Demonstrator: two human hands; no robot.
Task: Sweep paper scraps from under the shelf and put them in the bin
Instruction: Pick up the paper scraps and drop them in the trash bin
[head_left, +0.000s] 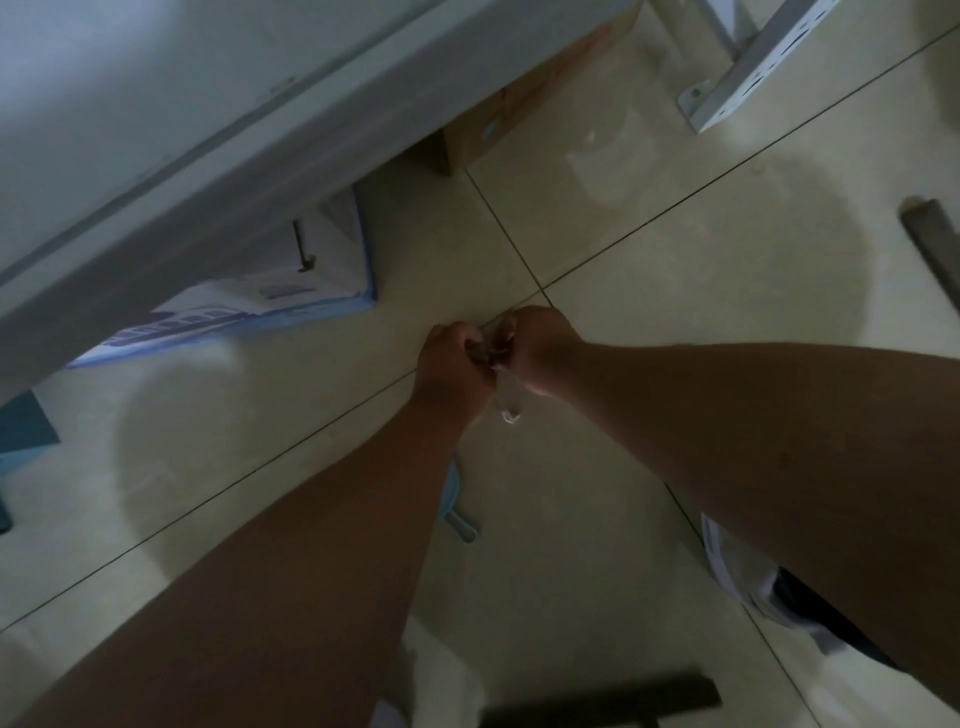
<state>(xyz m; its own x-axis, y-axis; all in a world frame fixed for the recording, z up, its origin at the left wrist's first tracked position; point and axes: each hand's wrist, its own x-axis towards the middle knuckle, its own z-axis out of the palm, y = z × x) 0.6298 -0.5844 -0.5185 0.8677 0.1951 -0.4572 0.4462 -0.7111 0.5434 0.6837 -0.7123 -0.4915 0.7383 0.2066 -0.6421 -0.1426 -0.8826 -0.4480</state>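
Both hands are stretched out over the pale tiled floor (675, 249). The left hand (454, 364) and the right hand (540, 345) meet in the middle, and each grip is pinched on a small see-through plastic thing (509, 400) that hangs down between them. The grey metal shelf (218, 156) is far on the left. Under it lies a white and blue flat box (291, 306). A light blue plastic dustpan (460, 512) peeks out near the left arm
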